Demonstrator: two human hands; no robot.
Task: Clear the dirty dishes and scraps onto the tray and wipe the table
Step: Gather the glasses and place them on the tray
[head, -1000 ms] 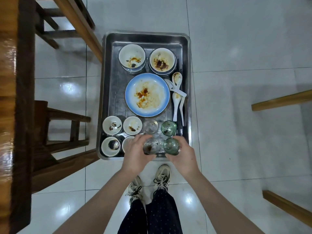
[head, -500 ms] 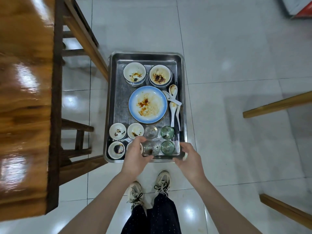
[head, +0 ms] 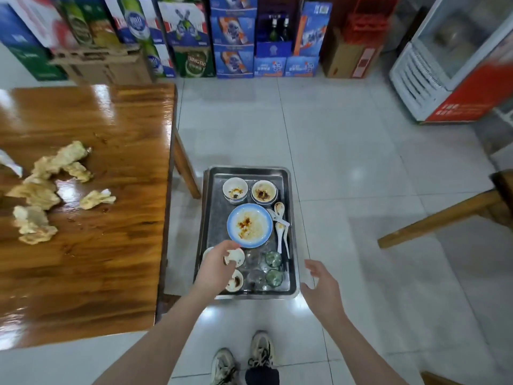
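Steel tray (head: 215, 218) on floor, seen loaded with dishes (head: 249, 225). Left hand (head: 218, 266) over small bowls (head: 236, 282), loosely bent, hold unclear. Right hand (head: 323, 284) beside tray, spread, empty. Judged dishes done; needed next reach to table (head: 111, 259), gather scraps (head: 41, 190), then wipe.

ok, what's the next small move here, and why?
Probably move the left hand to the crumpled stained paper napkins on the glossy wooden table: they lie uncollected, while the dirty dishes already sit in the rectangular steel tray.
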